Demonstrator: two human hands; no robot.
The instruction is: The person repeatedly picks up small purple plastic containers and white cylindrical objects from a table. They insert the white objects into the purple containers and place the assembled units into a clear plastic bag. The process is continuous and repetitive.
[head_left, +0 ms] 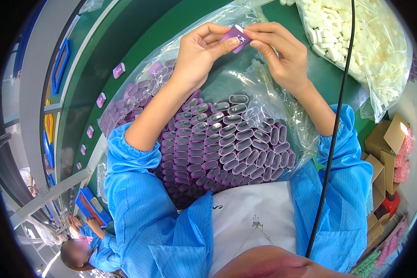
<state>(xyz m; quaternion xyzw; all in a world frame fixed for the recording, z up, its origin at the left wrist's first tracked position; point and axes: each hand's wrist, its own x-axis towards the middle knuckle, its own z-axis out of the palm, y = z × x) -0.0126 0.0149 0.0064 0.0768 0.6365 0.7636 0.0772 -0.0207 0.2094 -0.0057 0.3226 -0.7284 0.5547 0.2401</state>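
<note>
Above the green table, my left hand pinches a small purple sleeve with a white marking, its thumb across the front. A white piece shows at the sleeve's upper end. The fingers of my right hand close on that white end from the right; how far the piece sits inside cannot be made out. Below my hands, many hollow oval purple sleeves stand packed in rows in a clear plastic bag, their open ends facing up.
A clear bag of white plastic pieces lies at the upper right. Several purple pieces sit spaced along a green belt at left. A black cable hangs across the view. Open cardboard boxes stand right; another person works lower left.
</note>
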